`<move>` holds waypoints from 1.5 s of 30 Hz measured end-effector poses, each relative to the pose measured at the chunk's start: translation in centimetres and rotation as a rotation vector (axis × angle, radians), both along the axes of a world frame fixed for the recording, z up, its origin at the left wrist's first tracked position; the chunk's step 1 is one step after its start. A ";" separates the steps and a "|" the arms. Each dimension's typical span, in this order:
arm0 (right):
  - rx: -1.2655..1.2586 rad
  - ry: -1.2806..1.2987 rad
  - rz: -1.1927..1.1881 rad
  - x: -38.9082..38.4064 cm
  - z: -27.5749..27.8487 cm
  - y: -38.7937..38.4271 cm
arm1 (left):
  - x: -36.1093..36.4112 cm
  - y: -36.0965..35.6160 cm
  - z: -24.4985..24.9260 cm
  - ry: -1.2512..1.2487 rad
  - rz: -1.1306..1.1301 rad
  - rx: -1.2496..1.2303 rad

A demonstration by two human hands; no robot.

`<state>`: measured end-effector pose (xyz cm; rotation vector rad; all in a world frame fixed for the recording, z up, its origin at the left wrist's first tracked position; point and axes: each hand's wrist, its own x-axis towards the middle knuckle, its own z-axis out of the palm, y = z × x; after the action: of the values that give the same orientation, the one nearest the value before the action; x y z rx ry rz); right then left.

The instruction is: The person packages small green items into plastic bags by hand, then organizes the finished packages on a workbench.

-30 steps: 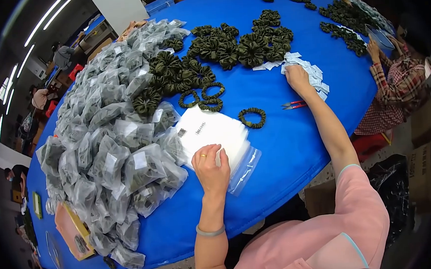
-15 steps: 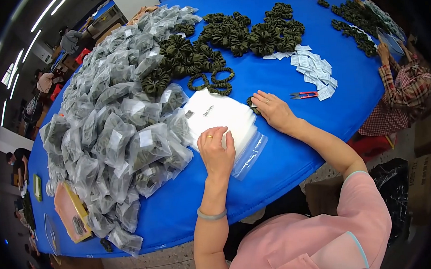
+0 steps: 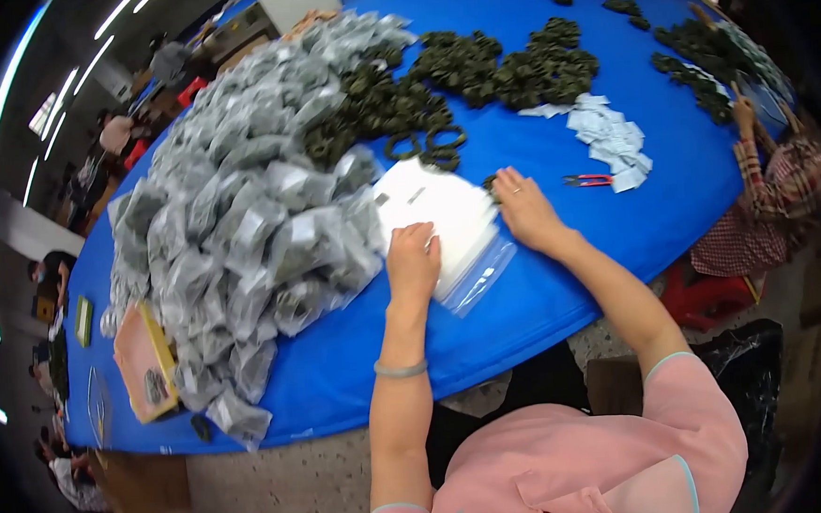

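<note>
My left hand (image 3: 414, 261) rests on a stack of clear zip-lock plastic bags (image 3: 445, 212), its fingers loosely bent and the thumb apart. My right hand (image 3: 528, 210) lies on the blue table right of the stack, fingers stretched out. A dark green scrunchie (image 3: 492, 186) shows at the edge of those fingers, mostly covered by them. Beyond the bags lie a few loose scrunchies (image 3: 404, 145) and larger heaps of scrunchies (image 3: 460, 70).
A large mound of filled bags (image 3: 238, 201) covers the table's left side. Red-handled thread snips (image 3: 588, 180) and white labels (image 3: 608, 136) lie to the right. A pink-and-yellow tray (image 3: 144, 362) sits at the left edge. A co-worker (image 3: 764, 193) sits at the far right.
The view has shifted, and everything appears slightly displaced and blurred. My left hand's fingers look a little more bent on the bags. My right hand stays beside the stack at the scrunchie.
</note>
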<state>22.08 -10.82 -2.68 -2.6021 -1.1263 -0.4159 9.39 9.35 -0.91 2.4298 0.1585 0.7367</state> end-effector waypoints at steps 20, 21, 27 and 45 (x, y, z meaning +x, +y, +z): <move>0.118 0.092 -0.013 0.9 -3.4 0.8 | 4.4 -1.7 0.9 0.234 0.071 0.683; 0.130 0.103 -0.010 0.4 -3.4 0.9 | 4.5 -2.0 0.8 0.240 0.076 0.700; 0.132 0.088 -0.071 0.4 -1.2 0.1 | 4.9 -2.8 1.6 0.298 0.067 0.689; 0.127 0.008 -0.219 0.4 -1.6 0.6 | 5.9 -1.4 2.1 0.438 -0.040 0.667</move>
<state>22.48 -10.25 -4.24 -2.6189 -0.7872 -0.5049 15.26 7.98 1.17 3.1975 0.0318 0.2372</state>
